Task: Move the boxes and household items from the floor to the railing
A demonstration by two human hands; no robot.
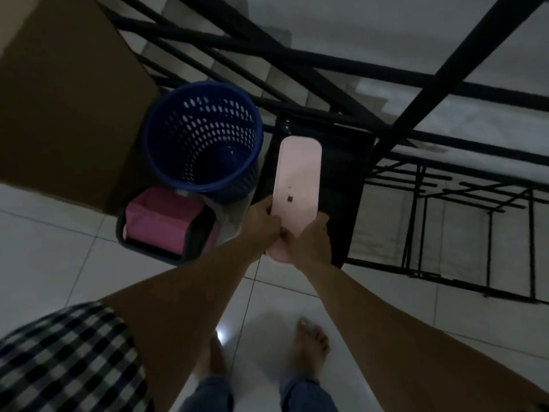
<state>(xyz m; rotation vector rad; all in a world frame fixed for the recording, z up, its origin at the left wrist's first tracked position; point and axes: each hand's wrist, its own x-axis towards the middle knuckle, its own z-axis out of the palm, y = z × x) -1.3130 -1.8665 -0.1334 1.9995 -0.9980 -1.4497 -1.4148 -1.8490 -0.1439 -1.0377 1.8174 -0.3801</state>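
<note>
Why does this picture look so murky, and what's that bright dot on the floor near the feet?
Head view: the light is dim, so colours look grey and dull; the bright dot is glare on the glossy floor tiles; the checked sleeve and railing bars are smeared by blur; the pink container looks fairly sharp.

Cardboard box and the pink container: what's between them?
The blue perforated basket stands between the cardboard box and the pink container, close beside both; this shows in the head view.
</note>
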